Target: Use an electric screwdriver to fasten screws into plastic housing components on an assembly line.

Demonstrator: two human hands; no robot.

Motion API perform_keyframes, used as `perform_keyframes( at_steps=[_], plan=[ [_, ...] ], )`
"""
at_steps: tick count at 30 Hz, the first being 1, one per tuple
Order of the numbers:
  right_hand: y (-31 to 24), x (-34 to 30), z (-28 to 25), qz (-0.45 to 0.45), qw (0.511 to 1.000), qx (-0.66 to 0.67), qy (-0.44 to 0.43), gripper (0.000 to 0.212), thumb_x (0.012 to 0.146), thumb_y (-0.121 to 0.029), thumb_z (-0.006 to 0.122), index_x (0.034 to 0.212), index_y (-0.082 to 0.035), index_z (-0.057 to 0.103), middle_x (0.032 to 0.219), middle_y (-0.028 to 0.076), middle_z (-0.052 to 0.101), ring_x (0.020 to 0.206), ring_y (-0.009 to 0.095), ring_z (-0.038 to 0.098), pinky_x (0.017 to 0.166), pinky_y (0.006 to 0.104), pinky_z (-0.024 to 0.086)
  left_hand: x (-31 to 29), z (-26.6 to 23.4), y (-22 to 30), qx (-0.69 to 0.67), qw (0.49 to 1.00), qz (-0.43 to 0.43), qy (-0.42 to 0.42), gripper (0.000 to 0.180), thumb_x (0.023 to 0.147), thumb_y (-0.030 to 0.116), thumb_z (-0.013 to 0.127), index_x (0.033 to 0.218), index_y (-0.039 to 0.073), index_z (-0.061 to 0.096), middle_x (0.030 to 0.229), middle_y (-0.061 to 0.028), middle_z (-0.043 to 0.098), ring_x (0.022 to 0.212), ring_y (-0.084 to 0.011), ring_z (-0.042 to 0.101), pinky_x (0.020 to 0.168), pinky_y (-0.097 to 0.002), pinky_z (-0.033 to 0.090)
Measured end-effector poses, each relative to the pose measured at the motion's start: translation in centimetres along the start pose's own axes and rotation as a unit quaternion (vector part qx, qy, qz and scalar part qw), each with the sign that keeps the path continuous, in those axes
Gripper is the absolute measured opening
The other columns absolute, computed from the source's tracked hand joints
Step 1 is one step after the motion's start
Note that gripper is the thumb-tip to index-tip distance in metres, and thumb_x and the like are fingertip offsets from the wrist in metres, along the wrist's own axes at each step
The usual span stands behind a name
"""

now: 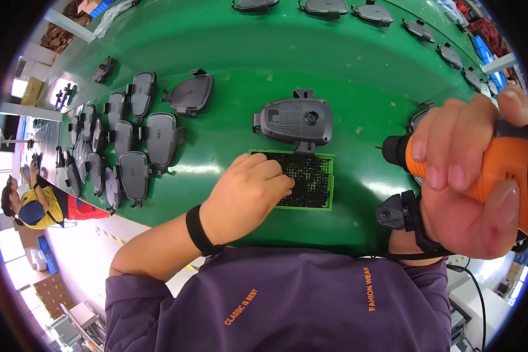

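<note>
My left hand (249, 190), with a black band at its wrist, reaches over a shallow green tray (332, 182). Its fingers are bent and pinched together at the small black pieces (310, 182) in the tray, which look like screws. What sits between the fingertips is hidden. Just beyond the tray lies a black phone holder (290, 120), back side up, with a round fitting and clamp arms. On the right, my right hand (460, 164) is wrapped round an orange power screwdriver (490, 158). Its black chuck and thin bit point left, raised off the table.
Several phone holders (161, 138) lie grouped on the green table (234, 64) at left. More phone holders (325, 7) line the far side and curve down the right. One sits partly behind my right hand. Another person (41, 202) works at the far left.
</note>
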State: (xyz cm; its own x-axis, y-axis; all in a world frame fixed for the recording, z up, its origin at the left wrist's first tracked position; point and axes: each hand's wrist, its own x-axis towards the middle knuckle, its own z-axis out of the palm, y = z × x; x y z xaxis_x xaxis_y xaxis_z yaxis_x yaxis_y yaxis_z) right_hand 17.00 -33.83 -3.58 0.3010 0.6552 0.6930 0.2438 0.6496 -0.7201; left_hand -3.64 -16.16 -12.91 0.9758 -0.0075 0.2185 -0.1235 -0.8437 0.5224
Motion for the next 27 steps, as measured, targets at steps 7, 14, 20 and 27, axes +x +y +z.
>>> perform_keyframes(
  at_steps=[7,14,20,27],
  plan=[
    [1.1,0.8,-0.3,-0.024,0.998,0.023,-0.050,0.066,0.098,-0.038,0.061,0.147,0.000,0.037,0.080,-0.001,0.053,0.069,0.013,0.052,0.071,0.0314,0.047,0.6,-1.4,0.1,-0.098,0.994,-0.044,0.015,0.010,0.082,0.009,0.075,0.088,0.005,0.069,0.082,-0.0073,0.060,0.082,-0.0288,0.060,0.075,-0.0404,0.050],
    [0.2,1.0,0.9,-0.007,1.000,0.010,-0.026,0.064,0.099,-0.038,0.060,0.146,-0.001,0.037,0.080,0.000,0.054,0.067,0.014,0.053,0.070,0.0322,0.048,3.5,-1.8,0.2,-0.173,0.984,-0.002,0.050,0.013,0.080,0.008,0.078,0.086,0.004,0.068,0.081,-0.0095,0.063,0.075,-0.0310,0.062,0.067,-0.0403,0.051],
    [2.9,4.3,4.2,0.017,1.000,-0.005,-0.005,0.063,0.099,-0.038,0.059,0.146,-0.002,0.037,0.080,0.000,0.054,0.066,0.014,0.053,0.069,0.0329,0.048,5.1,-1.0,0.0,-0.179,0.976,0.035,0.116,0.020,0.074,0.007,0.084,0.084,0.005,0.067,0.080,-0.0071,0.067,0.070,-0.0255,0.064,0.062,-0.0353,0.050],
    [3.4,4.2,4.3,0.054,0.998,0.015,0.005,0.061,0.100,-0.037,0.059,0.145,-0.003,0.038,0.079,0.000,0.055,0.065,0.015,0.053,0.068,0.0337,0.048,4.6,-0.5,-0.4,-0.176,0.970,0.078,0.151,0.025,0.072,0.012,0.085,0.085,0.005,0.065,0.080,-0.0075,0.064,0.072,-0.0279,0.064,0.065,-0.0392,0.052]
  ],
)
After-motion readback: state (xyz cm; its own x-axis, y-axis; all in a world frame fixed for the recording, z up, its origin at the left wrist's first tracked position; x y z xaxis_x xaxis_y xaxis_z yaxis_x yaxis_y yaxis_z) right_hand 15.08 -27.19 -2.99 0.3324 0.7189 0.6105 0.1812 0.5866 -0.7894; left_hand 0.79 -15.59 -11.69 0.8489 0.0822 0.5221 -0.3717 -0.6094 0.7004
